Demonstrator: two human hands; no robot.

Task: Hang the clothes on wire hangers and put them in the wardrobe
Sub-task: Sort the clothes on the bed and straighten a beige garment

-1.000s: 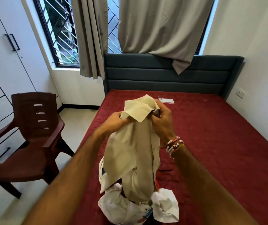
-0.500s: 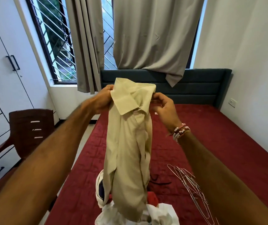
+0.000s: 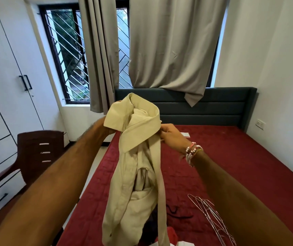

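Observation:
A beige collared shirt point(image 3: 138, 174) hangs in the air over the red bed point(image 3: 231, 166), held up by its collar. My left hand point(image 3: 109, 129) is mostly hidden behind the collar's left side and grips it. At the collar's right edge my right hand point(image 3: 171, 135), with bead bracelets on the wrist, pinches the fabric. Several wire hangers point(image 3: 211, 215) lie in a bunch on the bed, under my right forearm. The white wardrobe point(image 3: 8, 82) stands at the left with its doors closed.
A dark brown plastic chair point(image 3: 26, 157) stands between bed and wardrobe. More clothes, red and white point(image 3: 173, 236), lie at the bed's near edge below the shirt. A dark cord point(image 3: 177, 213) lies on the bedspread. The dark headboard point(image 3: 204, 107), grey curtains and a barred window are behind.
Both hands have raised the shirt clear of the clothes pile and spread its collar open. The view has tilted up, and the wire hangers came into sight.

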